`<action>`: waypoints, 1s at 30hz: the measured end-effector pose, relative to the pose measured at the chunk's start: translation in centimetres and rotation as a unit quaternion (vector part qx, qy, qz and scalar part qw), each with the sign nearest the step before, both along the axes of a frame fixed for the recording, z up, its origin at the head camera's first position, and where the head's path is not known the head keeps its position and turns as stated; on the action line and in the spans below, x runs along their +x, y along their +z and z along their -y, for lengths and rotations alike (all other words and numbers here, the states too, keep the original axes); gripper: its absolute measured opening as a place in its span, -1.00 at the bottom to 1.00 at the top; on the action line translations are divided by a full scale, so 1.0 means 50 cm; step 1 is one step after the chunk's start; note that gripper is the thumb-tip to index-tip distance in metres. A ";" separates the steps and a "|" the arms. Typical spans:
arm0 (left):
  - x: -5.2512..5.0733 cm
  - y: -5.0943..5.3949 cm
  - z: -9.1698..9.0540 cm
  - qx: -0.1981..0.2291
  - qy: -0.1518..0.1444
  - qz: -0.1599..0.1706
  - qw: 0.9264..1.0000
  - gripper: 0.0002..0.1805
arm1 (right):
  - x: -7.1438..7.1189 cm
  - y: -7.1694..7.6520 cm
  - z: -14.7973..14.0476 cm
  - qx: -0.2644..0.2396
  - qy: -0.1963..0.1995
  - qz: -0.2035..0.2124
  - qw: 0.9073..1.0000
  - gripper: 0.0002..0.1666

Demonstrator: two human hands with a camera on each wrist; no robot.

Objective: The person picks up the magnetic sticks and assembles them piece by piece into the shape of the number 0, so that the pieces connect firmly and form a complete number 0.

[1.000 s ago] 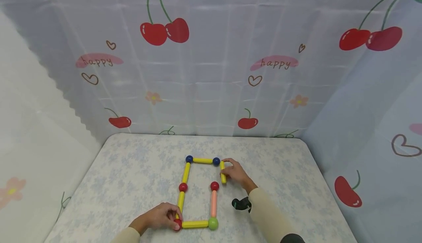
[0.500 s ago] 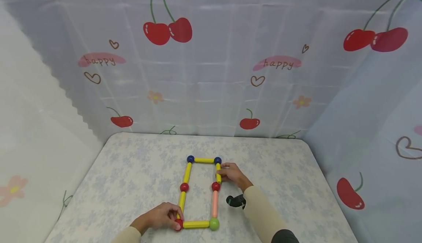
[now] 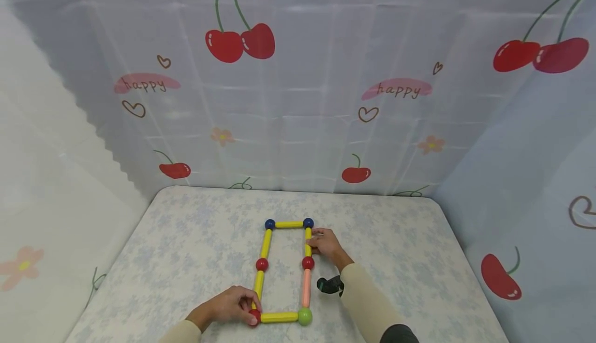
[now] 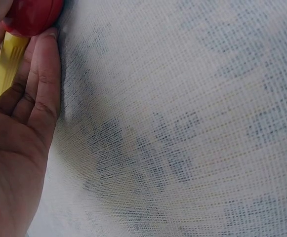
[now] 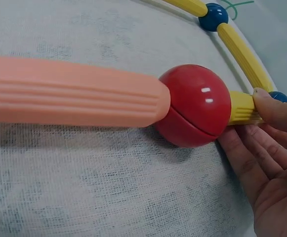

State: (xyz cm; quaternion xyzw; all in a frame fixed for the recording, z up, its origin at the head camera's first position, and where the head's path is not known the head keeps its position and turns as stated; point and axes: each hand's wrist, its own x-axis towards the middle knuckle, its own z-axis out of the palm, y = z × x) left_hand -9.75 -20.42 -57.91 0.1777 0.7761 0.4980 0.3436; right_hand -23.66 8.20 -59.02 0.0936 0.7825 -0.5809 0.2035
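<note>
Yellow rods, a pink rod and coloured balls form a closed rectangle flat on the table. My right hand pinches the yellow rod on the far right side. That rod spans the right blue ball and the right red ball, touching both. At the near left corner my left hand grips the red ball between thumb and fingers. A bottom yellow rod joins it to the green ball. In the left wrist view the thumb is mostly out of frame.
The table has a pale floral cloth. A curtain with cherry prints hangs behind and along both sides. A black curved strap piece sits by my right wrist.
My right hand has moved left with the yellow rod, bringing it from beside the rectangle into line between the blue and red balls. The left hand stays on its red ball.
</note>
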 end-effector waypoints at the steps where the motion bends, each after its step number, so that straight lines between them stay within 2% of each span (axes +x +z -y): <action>1: 0.000 -0.001 0.000 0.000 0.000 -0.001 1.000 -0.81 | 0.001 -0.001 0.000 0.006 0.001 -0.002 1.000 -0.46; 11: 0.000 -0.008 0.001 -0.006 0.004 -0.003 1.000 -0.78 | 0.013 0.003 -0.001 0.079 0.039 -0.050 0.995 -0.50; 21: -0.001 -0.004 0.001 -0.011 0.000 -0.004 1.000 -0.80 | 0.026 -0.004 -0.005 0.040 0.035 -0.034 0.998 -0.56; 30: -0.004 0.005 -0.006 -0.008 -0.012 -0.014 1.000 -0.81 | 0.034 -0.007 0.008 0.022 0.045 -0.067 0.997 -0.56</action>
